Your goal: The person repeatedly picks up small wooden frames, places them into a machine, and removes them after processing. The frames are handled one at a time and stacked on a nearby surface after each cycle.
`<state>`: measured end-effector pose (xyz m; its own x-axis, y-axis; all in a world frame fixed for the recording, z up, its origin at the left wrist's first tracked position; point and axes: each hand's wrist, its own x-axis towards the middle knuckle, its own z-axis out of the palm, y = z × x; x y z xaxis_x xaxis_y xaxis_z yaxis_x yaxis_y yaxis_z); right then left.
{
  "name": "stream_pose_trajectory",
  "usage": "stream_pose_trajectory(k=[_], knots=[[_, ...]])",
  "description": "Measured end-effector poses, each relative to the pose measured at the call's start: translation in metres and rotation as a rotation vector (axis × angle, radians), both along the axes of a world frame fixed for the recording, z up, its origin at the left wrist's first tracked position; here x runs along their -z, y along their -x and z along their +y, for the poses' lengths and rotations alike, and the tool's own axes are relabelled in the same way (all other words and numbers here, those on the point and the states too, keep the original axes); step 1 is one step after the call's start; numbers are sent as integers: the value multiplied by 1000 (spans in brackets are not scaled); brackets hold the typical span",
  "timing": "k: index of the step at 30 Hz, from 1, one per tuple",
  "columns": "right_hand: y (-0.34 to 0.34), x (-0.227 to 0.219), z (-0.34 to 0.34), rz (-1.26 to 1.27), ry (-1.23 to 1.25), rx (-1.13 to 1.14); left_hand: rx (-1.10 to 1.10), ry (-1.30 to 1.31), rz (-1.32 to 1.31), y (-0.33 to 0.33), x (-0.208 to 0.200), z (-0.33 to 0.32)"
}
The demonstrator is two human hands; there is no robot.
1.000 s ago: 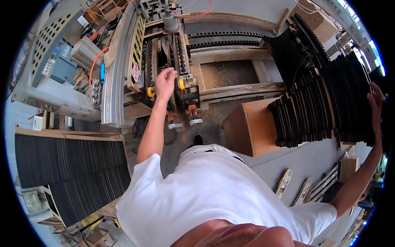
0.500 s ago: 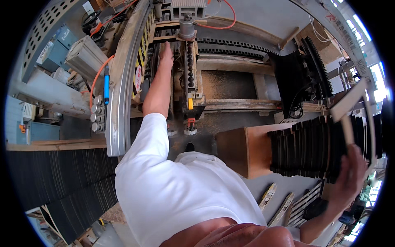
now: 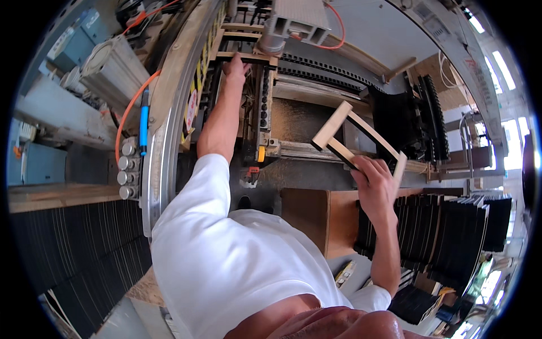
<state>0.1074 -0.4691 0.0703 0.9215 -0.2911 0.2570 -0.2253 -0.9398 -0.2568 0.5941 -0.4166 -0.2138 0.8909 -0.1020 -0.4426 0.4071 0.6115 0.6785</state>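
My right hand (image 3: 375,183) is closed around one side bar of a rectangular wooden frame (image 3: 333,124), pale on its faces with black edges. That frame is held tilted in the air, right of the machine's middle. Far forward, my left arm reaches into the machine, and my left hand (image 3: 234,66) is at the near bar of another wooden frame (image 3: 257,59). One finger lies over that bar; the others are partly hidden below it. This second frame lies beside the machine's metal cylinder (image 3: 272,44), under the box-shaped metal head (image 3: 299,21).
A steel machine beam (image 3: 161,135) runs along my left, with a blue pen-like tool (image 3: 144,121) and an orange hose (image 3: 131,104). Stacked black-edged frames stand left (image 3: 84,243) and right (image 3: 446,231). A brown wooden box (image 3: 307,212) stands near my legs. Sawdust lies under the machine.
My right hand has swung the wooden frame from the right-hand stack inward toward the machine. My left hand has gone from stretched flat to bent at the near bar of the frame there.
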Motion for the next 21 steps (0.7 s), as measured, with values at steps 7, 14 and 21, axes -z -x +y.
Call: stream_pose_trajectory(k=[7, 14, 21], knots=[[-134, 98, -18, -151, -94, -379, 105, 73, -27, 130, -7, 82], [-252, 168, 20, -264, -131, -636, 290, 369, -162, 189, -11, 124], [-272, 189, 9, -148, -24, -705, 147, 389, -190, 196, -9, 117]])
